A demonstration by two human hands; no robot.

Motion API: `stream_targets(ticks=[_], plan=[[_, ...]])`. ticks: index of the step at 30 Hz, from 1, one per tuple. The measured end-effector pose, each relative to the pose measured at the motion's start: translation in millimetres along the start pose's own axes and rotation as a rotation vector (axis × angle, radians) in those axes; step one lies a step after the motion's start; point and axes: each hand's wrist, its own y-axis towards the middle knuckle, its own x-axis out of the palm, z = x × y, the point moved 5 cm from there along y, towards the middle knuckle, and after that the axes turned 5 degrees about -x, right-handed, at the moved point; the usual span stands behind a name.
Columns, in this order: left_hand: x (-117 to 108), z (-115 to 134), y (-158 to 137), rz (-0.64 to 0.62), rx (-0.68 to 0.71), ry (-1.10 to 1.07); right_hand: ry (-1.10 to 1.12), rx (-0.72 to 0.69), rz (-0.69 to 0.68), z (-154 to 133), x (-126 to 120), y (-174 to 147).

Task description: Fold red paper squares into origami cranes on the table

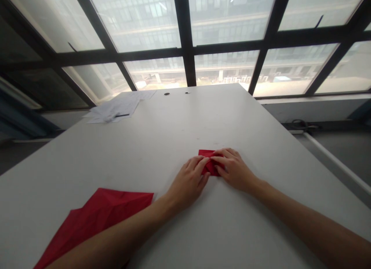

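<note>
A small folded piece of red paper [206,152] lies on the white table, under the fingers of both hands. My left hand [189,178] presses on its left side, fingers close together and bent over the paper. From the right, my right hand [235,169] holds its other side, with the fingertips meeting those of the left near the middle. Parts of the folds are hidden beneath the fingers. A larger creased sheet of red paper [101,209] rests at the lower left, partly covered by my left forearm.
White paper sheets [116,107] with a dark pen [122,115] on them lie at the table's far left. Two small dark round spots sit near the far edge of the table [208,114]. Large windows [226,18] stand behind it. Dark cables [303,124] lie beyond its right side.
</note>
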Motion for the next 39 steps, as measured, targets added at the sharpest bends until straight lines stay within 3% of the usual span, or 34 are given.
stream_targets(ticks=[2,10,19,27,39], plan=[[-7.1,-1.5,3.1,0.051,-0.052,0.010,0.006,0.014,0.001,1.0,0.9,-0.3],[-4.3,-9.9,8.8,0.015,-0.068,0.027,0.008,0.030,0.027,2.5,0.7,-1.0],[2.3,-20.4,8.8,0.005,-0.167,0.116,0.083,-0.062,0.123,-7.3,-14.3,0.6],[2.8,-22.4,7.0,-0.002,-0.203,0.163,0.112,-0.084,-0.056,-5.2,-2.9,-0.5],[-0.3,-19.3,6.5,0.064,-0.188,0.123,-0.122,0.010,-0.099,-3.0,3.9,-1.9]])
